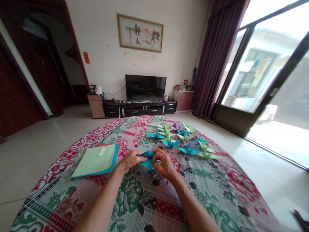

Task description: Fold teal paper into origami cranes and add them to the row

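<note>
A piece of folded blue paper (147, 163) is held between both hands, above the middle of the patterned tablecloth (135, 216). My left hand (132, 160) pinches its left side between thumb and fingers. On the other side, my right hand (163, 163) grips the paper's right edge with curled fingers. Part of the paper is hidden behind the fingers. Beyond my right hand stand several folded paper cranes, among them a blue crane (189, 149), a green crane (206, 150) and a purple crane (177, 125).
Left of my hands lies a stack of coloured paper sheets (96, 161), pale green on top, with a small white slip (101, 152) on it. Past the round table's far edge, a television (145, 87) stands on a low black cabinet (135, 111). A glass door (272, 74) is at the right.
</note>
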Tool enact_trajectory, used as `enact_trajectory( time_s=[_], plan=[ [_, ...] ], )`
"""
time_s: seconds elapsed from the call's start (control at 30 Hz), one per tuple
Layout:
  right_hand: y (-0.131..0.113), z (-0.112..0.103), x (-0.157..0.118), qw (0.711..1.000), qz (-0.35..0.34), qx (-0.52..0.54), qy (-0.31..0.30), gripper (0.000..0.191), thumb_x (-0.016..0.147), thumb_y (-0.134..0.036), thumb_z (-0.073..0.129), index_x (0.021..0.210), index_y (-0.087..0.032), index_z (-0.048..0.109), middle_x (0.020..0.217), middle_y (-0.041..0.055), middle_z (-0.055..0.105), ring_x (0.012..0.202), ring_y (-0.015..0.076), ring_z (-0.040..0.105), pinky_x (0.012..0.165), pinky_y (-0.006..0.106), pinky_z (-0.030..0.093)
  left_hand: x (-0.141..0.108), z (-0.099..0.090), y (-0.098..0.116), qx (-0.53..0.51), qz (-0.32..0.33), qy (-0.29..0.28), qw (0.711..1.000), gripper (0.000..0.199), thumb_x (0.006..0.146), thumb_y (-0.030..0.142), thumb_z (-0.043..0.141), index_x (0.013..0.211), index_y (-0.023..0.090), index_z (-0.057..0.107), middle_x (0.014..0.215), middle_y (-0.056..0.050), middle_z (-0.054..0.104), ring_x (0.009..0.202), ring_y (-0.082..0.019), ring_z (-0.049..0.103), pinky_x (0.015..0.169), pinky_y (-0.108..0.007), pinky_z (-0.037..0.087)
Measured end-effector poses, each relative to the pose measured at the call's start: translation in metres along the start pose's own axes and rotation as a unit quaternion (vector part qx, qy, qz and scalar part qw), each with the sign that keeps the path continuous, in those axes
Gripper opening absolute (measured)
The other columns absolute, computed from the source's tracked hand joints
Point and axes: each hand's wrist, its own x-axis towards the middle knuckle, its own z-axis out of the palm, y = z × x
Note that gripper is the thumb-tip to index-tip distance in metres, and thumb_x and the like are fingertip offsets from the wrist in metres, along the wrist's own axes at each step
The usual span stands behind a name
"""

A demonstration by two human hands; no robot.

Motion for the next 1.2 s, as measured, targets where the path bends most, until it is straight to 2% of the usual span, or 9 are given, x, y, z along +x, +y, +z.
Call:
enact_trajectory(
  time_s=[0.1, 0.23, 0.33, 0.4, 0.47, 0.57, 0.83, 1.07, 1.2],
  plan=[
    [0.0, -0.002, 0.001, 1.0, 0.003, 0.014, -0.017, 0.016, 0.058, -0.006, 0.045, 0.06, -0.019, 0.055, 0.09, 0.0036, 0.061, 0.079, 0.0149, 0.058, 0.071, 0.026, 0.045, 0.003, 0.004, -0.001, 0.061, 0.03, 0.022, 0.997, 0.02, 0.061, 0.033, 0.068, 0.066, 0.014, 0.066, 0.053, 0.001, 0.058, 0.046, -0.011, 0.048, 0.047, -0.021, 0.034],
    [-0.001, -0.002, 0.002, 0.993, 0.076, 0.089, 0.032, 0.012, 0.062, -0.011, 0.045, 0.062, -0.018, 0.056, 0.1, 0.0054, 0.061, 0.087, 0.018, 0.058, 0.072, 0.028, 0.047, 0.01, 0.011, -0.002, 0.117, 0.066, 0.122, 0.983, 0.025, 0.066, 0.04, 0.062, 0.058, 0.016, 0.061, 0.048, 0.002, 0.051, 0.046, -0.011, 0.044, 0.045, -0.021, 0.03],
    [-0.003, 0.005, 0.004, 0.963, 0.174, 0.18, 0.099, 0.014, 0.071, -0.023, 0.048, 0.08, -0.018, 0.058, 0.102, 0.0058, 0.06, 0.087, 0.0186, 0.058, 0.068, 0.028, 0.05, 0.014, 0.015, -0.002, 0.18, 0.085, 0.197, 0.96, 0.031, 0.068, 0.041, 0.059, 0.05, 0.016, 0.055, 0.043, 0.003, 0.044, 0.045, -0.011, 0.041, 0.045, -0.021, 0.027],
    [-0.004, 0.012, 0.005, 0.934, 0.249, 0.216, 0.14, 0.025, 0.076, -0.035, 0.049, 0.094, -0.019, 0.055, 0.093, 0.0041, 0.06, 0.077, 0.0161, 0.058, 0.06, 0.026, 0.05, 0.014, 0.017, -0.001, 0.225, 0.11, 0.221, 0.943, 0.032, 0.069, 0.04, 0.058, 0.047, 0.017, 0.053, 0.042, 0.003, 0.042, 0.046, -0.01, 0.04, 0.046, -0.021, 0.025],
    [-0.003, 0.019, 0.006, 0.918, 0.295, 0.214, 0.155, 0.034, 0.072, -0.04, 0.054, 0.098, -0.018, 0.053, 0.088, 0.0033, 0.059, 0.068, 0.0141, 0.057, 0.053, 0.023, 0.048, 0.014, 0.02, -0.001, 0.247, 0.148, 0.228, 0.93, 0.032, 0.07, 0.039, 0.058, 0.048, 0.017, 0.053, 0.044, 0.003, 0.042, 0.047, -0.01, 0.039, 0.047, -0.022, 0.025],
    [0.004, 0.024, 0.006, 0.913, 0.316, 0.199, 0.165, 0.037, 0.063, -0.035, 0.061, 0.095, -0.017, 0.053, 0.082, 0.0022, 0.058, 0.06, 0.0128, 0.055, 0.047, 0.021, 0.045, 0.013, 0.023, -0.002, 0.238, 0.174, 0.231, 0.927, 0.028, 0.069, 0.036, 0.059, 0.048, 0.017, 0.053, 0.045, 0.002, 0.044, 0.049, -0.011, 0.039, 0.047, -0.022, 0.024],
    [0.011, 0.024, 0.006, 0.902, 0.312, 0.233, 0.187, 0.037, 0.056, -0.024, 0.055, 0.093, -0.017, 0.054, 0.077, 0.0013, 0.062, 0.055, 0.0117, 0.054, 0.045, 0.02, 0.041, 0.019, 0.021, -0.008, 0.163, 0.125, 0.208, 0.956, 0.018, 0.069, 0.03, 0.052, 0.058, 0.017, 0.056, 0.049, 0.005, 0.044, 0.049, -0.01, 0.039, 0.047, -0.02, 0.028],
    [0.012, 0.022, 0.006, 0.896, 0.345, 0.21, 0.185, 0.032, 0.057, -0.027, 0.058, 0.087, -0.015, 0.057, 0.064, -0.0015, 0.058, 0.048, 0.0095, 0.047, 0.043, 0.02, 0.038, 0.02, 0.028, -0.011, 0.193, 0.158, 0.193, 0.949, 0.022, 0.072, 0.034, 0.053, 0.063, 0.015, 0.061, 0.052, 0.004, 0.048, 0.053, -0.01, 0.041, 0.05, -0.019, 0.032],
    [0.018, 0.02, 0.005, 0.889, 0.354, 0.221, 0.188, 0.022, 0.058, -0.029, 0.059, 0.075, -0.016, 0.055, 0.054, -0.0052, 0.051, 0.045, 0.0079, 0.042, 0.042, 0.019, 0.035, 0.021, 0.033, -0.013, 0.162, 0.148, 0.209, 0.953, 0.023, 0.073, 0.034, 0.052, 0.063, 0.015, 0.06, 0.05, 0.004, 0.047, 0.051, -0.01, 0.041, 0.049, -0.019, 0.032]
  ],
)
